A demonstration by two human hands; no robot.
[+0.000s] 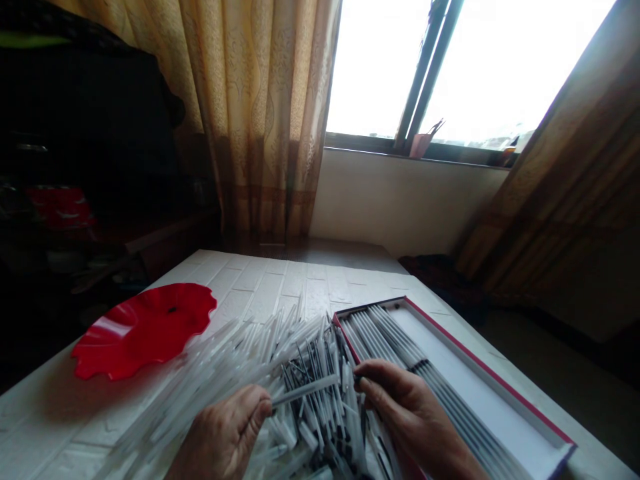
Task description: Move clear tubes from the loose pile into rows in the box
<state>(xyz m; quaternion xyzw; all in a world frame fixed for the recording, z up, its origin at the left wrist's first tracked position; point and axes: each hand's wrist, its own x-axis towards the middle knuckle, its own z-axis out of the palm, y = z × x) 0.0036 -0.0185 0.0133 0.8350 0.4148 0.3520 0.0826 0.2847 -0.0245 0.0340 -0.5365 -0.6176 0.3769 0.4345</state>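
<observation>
My left hand (223,427) is closed, pinching one end of a translucent pen barrel (307,389) that points to the right over the heap. The fingertips of my right hand (413,403) are pressed together on a small dark piece (357,379), too small to name; it sits apart from the barrel's far end. Below and left of my hands lies a loose heap of clear plastic tubes (215,377). Thin dark-tipped sticks like pen refills (313,363) lie between the hands. Beside my right hand, a shallow red-edged box (505,393) holds rows of grey-white pens (390,337).
A red wavy-rimmed plate (150,327) with a small dark speck on it stands at the left of the white brick-patterned table (280,280). Behind are a patterned curtain (265,100) and a window sill with a pink cup (420,145). Dark furniture stands at left.
</observation>
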